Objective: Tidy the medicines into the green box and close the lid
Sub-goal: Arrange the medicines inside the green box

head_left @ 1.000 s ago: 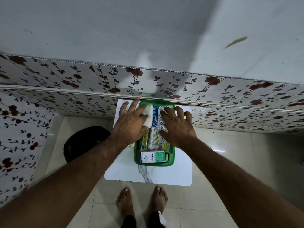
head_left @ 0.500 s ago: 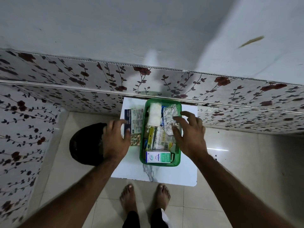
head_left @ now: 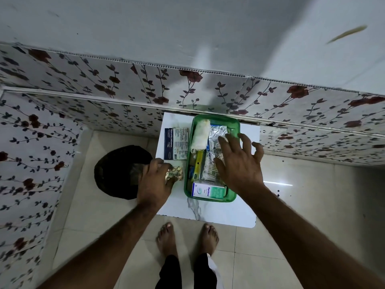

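Note:
The green box stands open on a small white table. It holds a white gauze roll, silver blister strips, a yellow tube and a white-and-green carton. Left of the box lies a dressings packet. In front of the packet my left hand pinches a gold blister strip on the table. Over the box's right half my right hand hovers with fingers spread, holding nothing. No lid shows.
A black round object sits on the tiled floor left of the table. Floral wall panels close in behind and to the left. My bare feet stand at the table's front edge.
My left hand left the box, moved down the table's left side and closed on the gold blister strip. My right hand lifted off the box contents and spread.

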